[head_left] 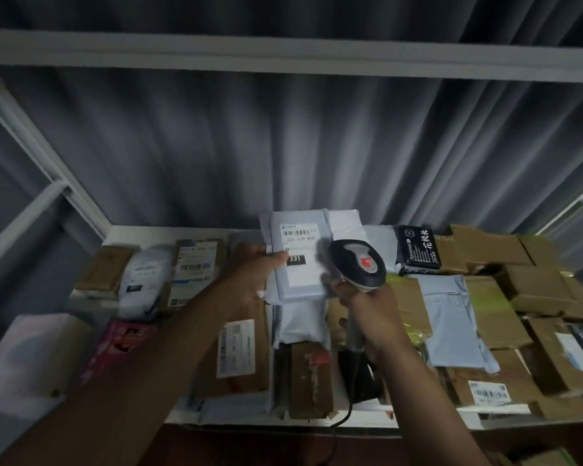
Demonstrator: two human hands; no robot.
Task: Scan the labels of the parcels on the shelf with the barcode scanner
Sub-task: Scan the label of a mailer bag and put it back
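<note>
My left hand [256, 275] grips the left edge of a pale grey mailer parcel [300, 287] and holds it tilted up above the shelf. Its white label [299, 240] with a barcode and the number 231 faces me. My right hand [371, 314] grips the handle of the barcode scanner [357, 264], a dark and grey gun with a red mark on top. The scanner's head sits just right of the label, close to the parcel. A black cable [345, 415] hangs from the handle.
The white shelf board [125, 233] is crowded with parcels: brown cardboard boxes [535, 287] at right, a black packet [418, 250], a pale blue mailer [451, 324], labelled boxes [196, 267] at left, a pink package [118, 344]. White frame bars [283, 55] run overhead; a grey curtain hangs behind.
</note>
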